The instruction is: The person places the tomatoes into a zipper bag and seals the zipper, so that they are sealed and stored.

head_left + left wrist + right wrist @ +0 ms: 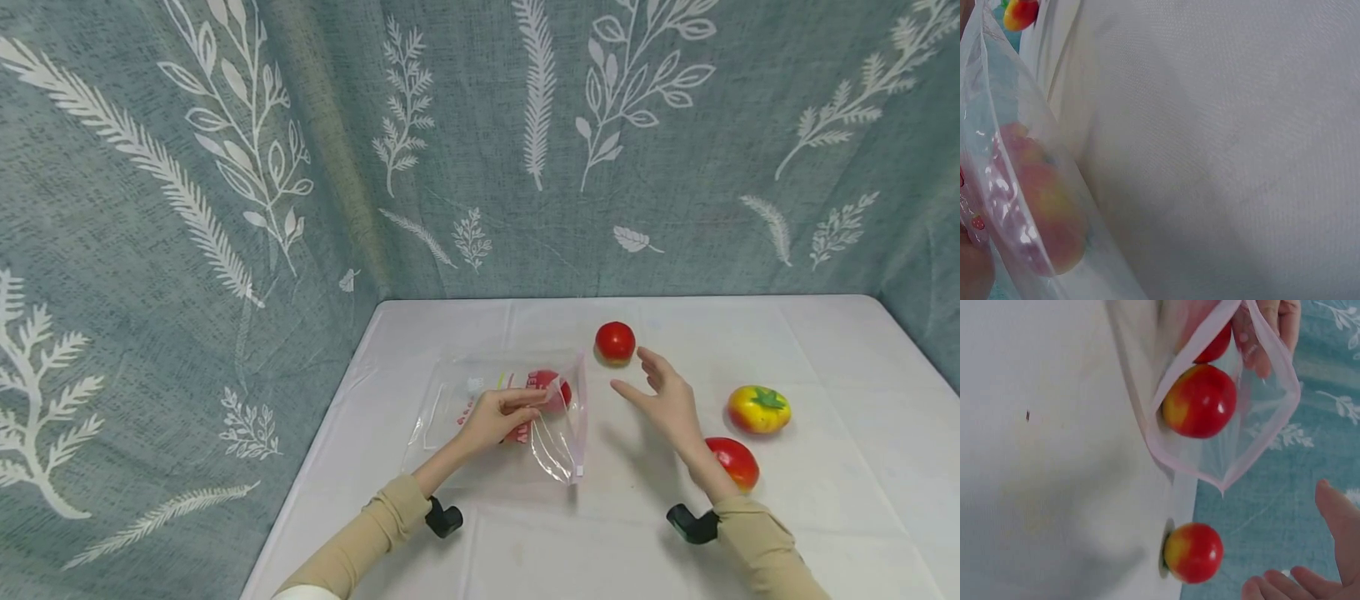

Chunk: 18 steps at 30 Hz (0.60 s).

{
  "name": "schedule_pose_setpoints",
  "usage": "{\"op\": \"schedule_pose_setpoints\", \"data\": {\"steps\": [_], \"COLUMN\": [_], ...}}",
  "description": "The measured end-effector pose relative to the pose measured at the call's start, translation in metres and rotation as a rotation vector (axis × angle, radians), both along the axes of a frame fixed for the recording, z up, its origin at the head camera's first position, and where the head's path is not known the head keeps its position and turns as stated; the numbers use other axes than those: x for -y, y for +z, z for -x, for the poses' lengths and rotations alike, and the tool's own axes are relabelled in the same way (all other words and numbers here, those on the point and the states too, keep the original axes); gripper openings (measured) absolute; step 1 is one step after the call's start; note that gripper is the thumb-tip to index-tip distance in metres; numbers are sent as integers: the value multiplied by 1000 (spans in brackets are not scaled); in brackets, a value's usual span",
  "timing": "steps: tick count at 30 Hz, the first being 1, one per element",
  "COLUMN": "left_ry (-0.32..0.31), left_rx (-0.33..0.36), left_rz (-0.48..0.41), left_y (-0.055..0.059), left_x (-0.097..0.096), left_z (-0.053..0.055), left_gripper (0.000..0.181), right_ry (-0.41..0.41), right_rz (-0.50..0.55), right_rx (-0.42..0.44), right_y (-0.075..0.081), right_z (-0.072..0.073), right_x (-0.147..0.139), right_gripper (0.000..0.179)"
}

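Observation:
A clear zip bag [442, 421] with a pink-edged mouth lies on the white table. My left hand [491, 417] pinches the upper layer near the mouth and holds it raised. Through the gaping mouth, the right wrist view shows a red-and-yellow tomato [1199, 403] inside, with another red one [1216, 347] behind it, partly hidden. My right hand [667, 408] hovers right of the bag, thumb and fingers spread and nothing between them. Just beyond its fingertips sits a loose red tomato [615, 342] on the table, apart from the hand.
To the right lies a yellow-and-red tomato [759, 409] with its green top showing. A red one [737, 463] is partly covered by my right forearm. Patterned teal cloth [480, 150] hangs behind the table and along its left side.

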<state>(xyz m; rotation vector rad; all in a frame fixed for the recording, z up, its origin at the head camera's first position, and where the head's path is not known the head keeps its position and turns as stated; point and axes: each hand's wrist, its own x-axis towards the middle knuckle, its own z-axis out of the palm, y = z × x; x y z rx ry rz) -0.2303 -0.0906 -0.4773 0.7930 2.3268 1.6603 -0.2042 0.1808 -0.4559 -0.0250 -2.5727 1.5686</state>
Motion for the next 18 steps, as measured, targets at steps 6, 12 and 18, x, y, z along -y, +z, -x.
{"op": "schedule_pose_setpoints", "data": {"steps": [6, 12, 18], "left_ry": [-6, 2, 3], "left_rx": [7, 10, 10], "left_rz": [-18, -3, 4], "left_y": [0, 0, 0], "left_x": [-1, -2, -1], "left_z": [1, 1, 1], "left_gripper": [33, 33, 32], "right_ry": [-17, -35, -48], "right_rz": [0, -10, -3], "right_rx": [17, 30, 26], "right_y": [5, 11, 16], "right_z": [-3, -6, -8], "right_x": [-11, -22, -35], "right_gripper": [74, 75, 78]}}
